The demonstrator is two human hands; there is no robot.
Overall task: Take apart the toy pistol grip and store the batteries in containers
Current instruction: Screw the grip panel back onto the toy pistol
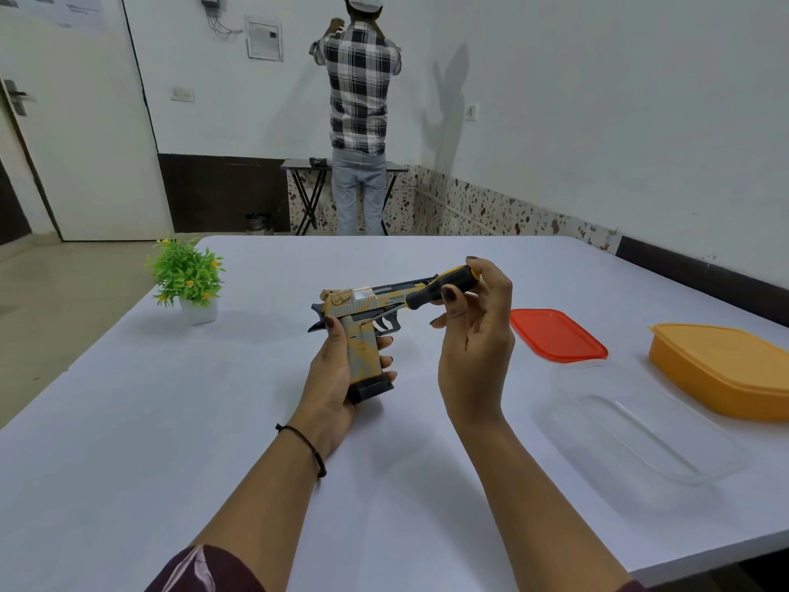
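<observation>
One tan-and-grey toy pistol [363,351] upright in the tight left grip [335,380], black-yellow screwdriver [431,291] in the right grip [471,335].

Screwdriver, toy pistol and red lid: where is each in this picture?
screwdriver [423,297], head view, on its black handle.
toy pistol [363,354], head view, on the grip's side panel.
red lid [555,335], head view, on its flat top.
</observation>
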